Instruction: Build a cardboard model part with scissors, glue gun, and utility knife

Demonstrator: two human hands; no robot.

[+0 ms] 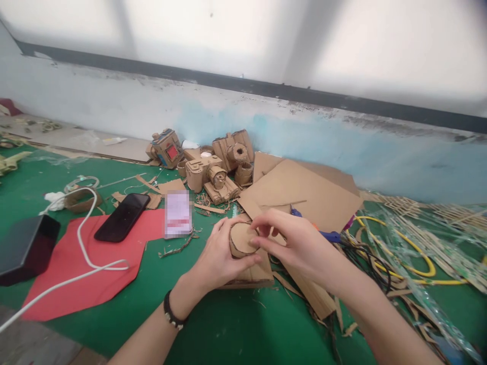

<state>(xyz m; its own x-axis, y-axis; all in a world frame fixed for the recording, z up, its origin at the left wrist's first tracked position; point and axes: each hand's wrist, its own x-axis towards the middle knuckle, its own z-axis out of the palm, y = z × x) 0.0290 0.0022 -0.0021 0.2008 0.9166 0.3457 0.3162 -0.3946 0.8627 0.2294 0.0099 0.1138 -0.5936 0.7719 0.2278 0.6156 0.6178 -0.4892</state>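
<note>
My left hand (217,251) is wrapped round a short cardboard cylinder (240,239) with a flat round top and a rough dark edge. Thumb and forefinger of my right hand (283,235) pinch at the right edge of that round top; whether a small scrap is between them is hidden. Under the cylinder lies a flat cardboard piece (249,274), partly covered by my left hand. Just beyond my right hand is a blue glue gun (297,211), mostly hidden by the hand and forearm.
Several cardboard model cameras (207,170) stand by the wall. Large cardboard sheets (300,187) lean right of them. On the left are a phone (122,217), red paper (91,284), a black box (28,248) and a white cable (81,238). A yellow cable (426,263) and scraps lie right.
</note>
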